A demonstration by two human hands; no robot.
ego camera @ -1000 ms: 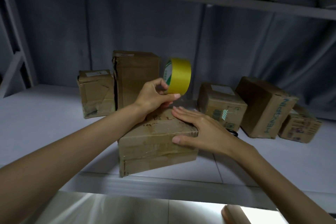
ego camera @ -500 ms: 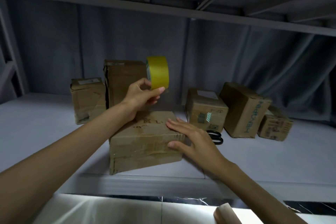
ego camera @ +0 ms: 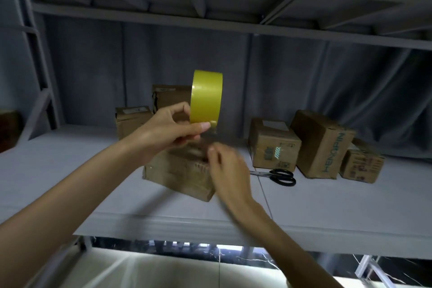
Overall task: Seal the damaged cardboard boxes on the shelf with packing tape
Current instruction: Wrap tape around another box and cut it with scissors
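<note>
Left hand (ego camera: pixel 170 130) pinches yellow tape roll (ego camera: pixel 206 97), held upright above the front box (ego camera: pixel 180 170) near the shelf (ego camera: pixel 70 170) edge. Right hand (ego camera: pixel 225 166) blurred just below the roll; grip unclear. Scissors (ego camera: pixel 279 176) right of that box.

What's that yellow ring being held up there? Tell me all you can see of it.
It is a roll of packing tape, glossy yellow and wide, seen nearly edge-on so its centre hole is hidden. It stands upright in the air above the front cardboard box, touching no box. The left hand pinches its lower edge between thumb and fingers. A short clear strip seems to hang from its underside toward the blurred right hand; whether that hand holds the strip cannot be told.
</note>
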